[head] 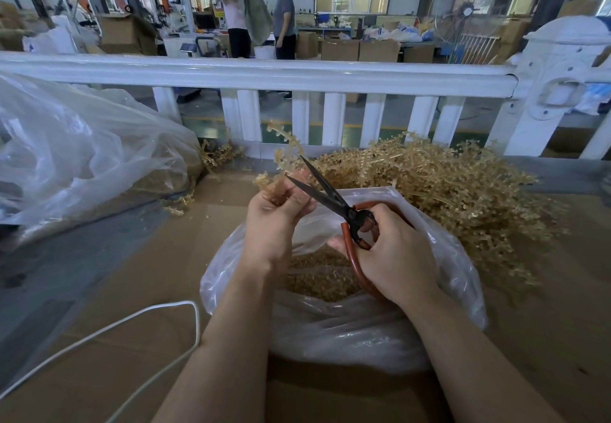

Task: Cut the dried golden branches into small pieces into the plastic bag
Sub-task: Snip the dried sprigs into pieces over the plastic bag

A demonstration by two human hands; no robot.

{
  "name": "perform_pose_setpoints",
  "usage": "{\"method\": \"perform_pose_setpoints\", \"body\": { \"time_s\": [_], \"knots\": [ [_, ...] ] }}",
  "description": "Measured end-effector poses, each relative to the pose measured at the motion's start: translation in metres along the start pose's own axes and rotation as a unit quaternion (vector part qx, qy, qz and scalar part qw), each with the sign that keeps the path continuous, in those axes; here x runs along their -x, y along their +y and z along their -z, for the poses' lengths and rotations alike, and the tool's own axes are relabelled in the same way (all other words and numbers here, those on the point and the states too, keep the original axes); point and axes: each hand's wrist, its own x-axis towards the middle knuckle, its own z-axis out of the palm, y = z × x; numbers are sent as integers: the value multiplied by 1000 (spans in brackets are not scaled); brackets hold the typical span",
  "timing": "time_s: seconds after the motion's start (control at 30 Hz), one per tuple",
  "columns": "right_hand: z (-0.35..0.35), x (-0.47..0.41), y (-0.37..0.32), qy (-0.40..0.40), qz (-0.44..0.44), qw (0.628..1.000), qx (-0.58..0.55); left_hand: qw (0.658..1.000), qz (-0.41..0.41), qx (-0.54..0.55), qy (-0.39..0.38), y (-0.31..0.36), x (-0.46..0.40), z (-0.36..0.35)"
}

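Holding a dried golden branch (281,161) above the open plastic bag (347,330), the left hand (276,214) pinches its lower stems between curled fingers, leaving the curving tip free and upright. That height makes sense: anything snipped off should drop straight into the bag's mouth, where a layer of small golden pieces (317,277) already lies.

Beside it, the right hand (393,250) grips the red handles of the scissors (334,197), fingers threaded through the loops. The 2 dark blades are spread, and the branch sits in or just at the gap between them, near the left fingertips. I judge a cut is about to be made, and the blades' closeness to those fingers calls for care.

Behind the bag, touching its far rim, a large heap of uncut branches (456,191) rests on the cardboard-covered surface (99,356), within easy reach for the next pick. A second, bigger clear bag (82,158) slumps at left, and a white cord (132,320) loops across the cardboard. A white railing (264,75) closes off the bench.
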Motion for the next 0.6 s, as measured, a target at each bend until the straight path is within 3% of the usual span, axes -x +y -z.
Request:
{"method": "perform_pose_setpoints", "body": {
  "time_s": [0.37, 0.6],
  "knots": [
    [1, 0, -1, 4, -9, 1000, 25, 1000, -10, -11, -22, 2, 1, 1],
    [4, 0, -5, -5, -15, 1000, 22, 998, -33, -59, 5, 4, 3, -2]
  ]
}}
